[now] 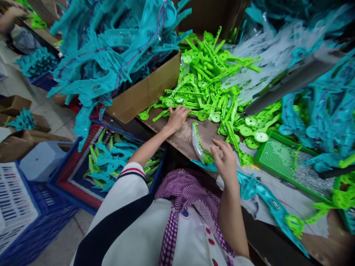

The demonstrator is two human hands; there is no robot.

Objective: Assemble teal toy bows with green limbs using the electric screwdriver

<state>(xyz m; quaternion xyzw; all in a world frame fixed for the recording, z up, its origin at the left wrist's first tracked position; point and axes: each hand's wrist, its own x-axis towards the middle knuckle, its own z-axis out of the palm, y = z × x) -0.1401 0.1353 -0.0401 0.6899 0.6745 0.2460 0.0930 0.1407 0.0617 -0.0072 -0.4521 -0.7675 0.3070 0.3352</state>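
Observation:
My left hand (177,117) reaches forward with its fingers spread, touching the near edge of a heap of green plastic parts (210,77) on the brown worktable (191,138). My right hand (226,160) sits close to my body, fingers pinching a green part (206,158) that lies inside a clear plastic sleeve (197,142). A teal plastic piece (266,195) with thin wires lies just right of that hand, partly over the table's edge.
A cardboard box (144,92) piled with teal parts stands at the left. A green mesh tray (280,159) holds small metal bits at right. More teal parts (327,107) heap up on the far right. Blue crates (36,218) sit on the floor below left.

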